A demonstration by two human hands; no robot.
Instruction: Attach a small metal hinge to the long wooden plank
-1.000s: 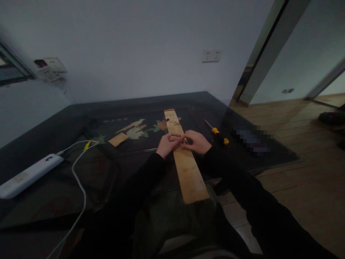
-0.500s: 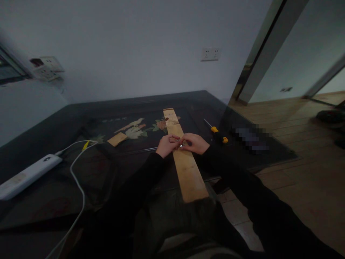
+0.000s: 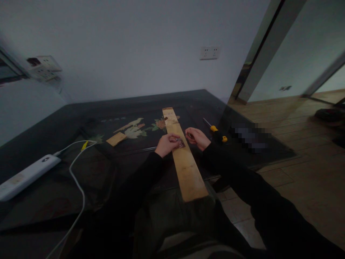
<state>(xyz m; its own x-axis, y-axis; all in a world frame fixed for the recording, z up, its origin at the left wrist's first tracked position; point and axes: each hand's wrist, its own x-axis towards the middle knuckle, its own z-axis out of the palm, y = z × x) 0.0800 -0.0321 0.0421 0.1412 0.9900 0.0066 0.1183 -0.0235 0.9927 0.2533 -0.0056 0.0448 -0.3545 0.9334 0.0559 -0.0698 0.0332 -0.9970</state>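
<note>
A long, narrow wooden board (image 3: 188, 172) lies on the dark table, with its near end sticking out over the front edge. My left hand (image 3: 165, 144) pinches a small shiny metal fitting (image 3: 181, 144) against the board's upper face, about midway along; its exact kind is too small to tell. Just off the board's right side, my right hand (image 3: 198, 138) is raised with thumb and fingers pressed together. Whatever it pinches, if anything, I cannot make out. Right of that hand lies a screwdriver (image 3: 217, 133) with a yellow and black handle, its shaft pointing away.
Left of the board sits a small wood piece (image 3: 116, 139) on the flower-patterned tabletop (image 3: 145, 158). A white power strip (image 3: 29, 176) and its cable (image 3: 78, 183) occupy the left side. A blurred-out object (image 3: 249, 137) lies near the right edge. A wall stands behind.
My right hand has drawn away from the metal fitting to the right, clear of the board, uncovering the fitting. The left hand stays in place on it.
</note>
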